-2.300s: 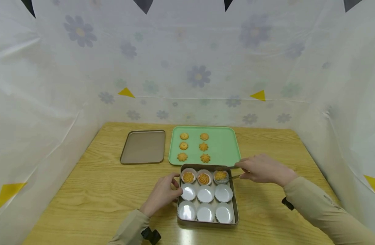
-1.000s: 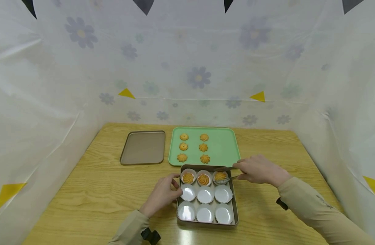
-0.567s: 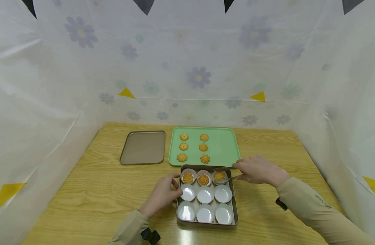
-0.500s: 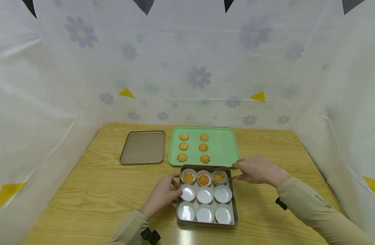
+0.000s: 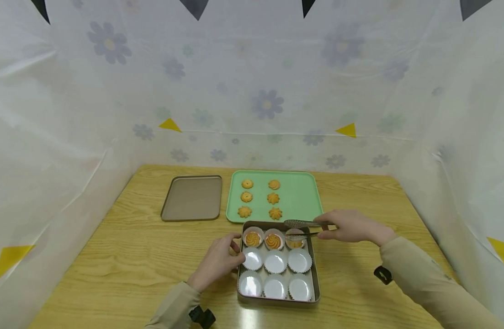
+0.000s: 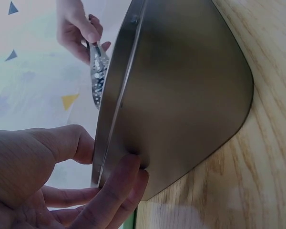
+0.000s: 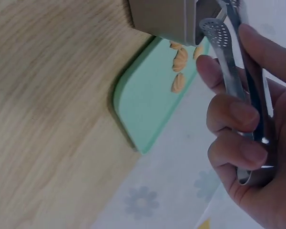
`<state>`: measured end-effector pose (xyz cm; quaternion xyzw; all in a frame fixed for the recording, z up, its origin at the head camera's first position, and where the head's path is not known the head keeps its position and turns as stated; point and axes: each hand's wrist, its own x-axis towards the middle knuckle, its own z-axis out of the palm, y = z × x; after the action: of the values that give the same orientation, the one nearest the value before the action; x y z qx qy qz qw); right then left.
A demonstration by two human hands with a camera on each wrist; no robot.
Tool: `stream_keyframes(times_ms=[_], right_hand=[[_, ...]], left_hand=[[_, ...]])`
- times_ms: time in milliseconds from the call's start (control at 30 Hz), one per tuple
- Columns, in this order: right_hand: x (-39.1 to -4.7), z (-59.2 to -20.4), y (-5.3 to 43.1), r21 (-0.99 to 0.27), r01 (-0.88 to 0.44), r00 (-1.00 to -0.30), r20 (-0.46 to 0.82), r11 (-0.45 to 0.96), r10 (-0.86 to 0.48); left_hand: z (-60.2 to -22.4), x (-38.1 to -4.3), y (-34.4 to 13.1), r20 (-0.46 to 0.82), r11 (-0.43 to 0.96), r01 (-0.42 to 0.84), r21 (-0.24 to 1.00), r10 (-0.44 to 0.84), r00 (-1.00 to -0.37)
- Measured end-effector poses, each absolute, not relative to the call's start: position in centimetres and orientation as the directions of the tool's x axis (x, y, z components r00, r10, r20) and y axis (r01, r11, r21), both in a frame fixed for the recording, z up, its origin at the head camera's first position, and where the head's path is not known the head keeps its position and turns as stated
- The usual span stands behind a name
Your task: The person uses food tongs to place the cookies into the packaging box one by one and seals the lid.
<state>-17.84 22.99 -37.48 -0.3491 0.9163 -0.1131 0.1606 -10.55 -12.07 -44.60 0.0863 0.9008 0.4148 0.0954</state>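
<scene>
My left hand point(image 5: 219, 259) grips the left wall of a deep metal baking tin point(image 5: 276, 302). In the left wrist view its thumb lies at the rim and fingers press the outer wall point(image 6: 190, 86). Inside the tin stand rows of white paper cups. The back row holds piped cookies, one of them a cookie point(image 5: 294, 244) in the back right cup. My right hand point(image 5: 352, 226) holds metal tongs point(image 5: 299, 224) with perforated tips over that cup. The tips stand apart with nothing between them, partly covering the cookie. In the right wrist view, fingers curl round the tongs point(image 7: 234, 81).
Behind the tin lies a green tray point(image 5: 299, 194) with several cookies in two columns. To its left is a flat brown metal tray point(image 5: 194, 198). All stand on a wooden table point(image 5: 132, 256), enclosed by white flowered sheeting point(image 5: 219, 82).
The tongs have opened and lifted off the cookie, which now lies in the back right cup. My right hand has turned slightly. The left hand has stayed at the tin.
</scene>
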Motion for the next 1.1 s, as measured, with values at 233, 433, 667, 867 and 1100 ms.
stream_keyframes(times_ms=[233,433,667,867,1100], right_hand=[[-18.9,-39.2,24.9,-0.714,-0.349,-0.665,-0.267,0.607,-0.697],[-19.1,-39.8,25.7,-0.883,-0.104,-0.625,-0.301,0.459,-0.72],[-19.3,-40.3,26.2,-0.94,-0.051,-0.616,-0.237,0.338,-0.751],[-19.9,-40.5,26.8,-0.954,0.056,-0.652,-0.259,0.296,-0.712],[-20.2,-40.7,26.5,-0.918,0.128,-0.775,-0.329,0.376,-0.54]], left_hand=[[-44.6,-10.5,-12.0,-0.11,0.64,0.068,0.765,0.234,-0.966],[-44.6,-10.5,-12.0,-0.107,0.642,0.073,0.764,0.238,-0.965],[-44.7,-10.5,-12.0,-0.103,0.64,0.076,0.764,0.238,-0.966],[-44.8,-10.5,-12.0,-0.097,0.639,0.08,0.765,0.238,-0.966],[-44.8,-10.5,-12.1,-0.101,0.642,0.074,0.764,0.232,-0.967]])
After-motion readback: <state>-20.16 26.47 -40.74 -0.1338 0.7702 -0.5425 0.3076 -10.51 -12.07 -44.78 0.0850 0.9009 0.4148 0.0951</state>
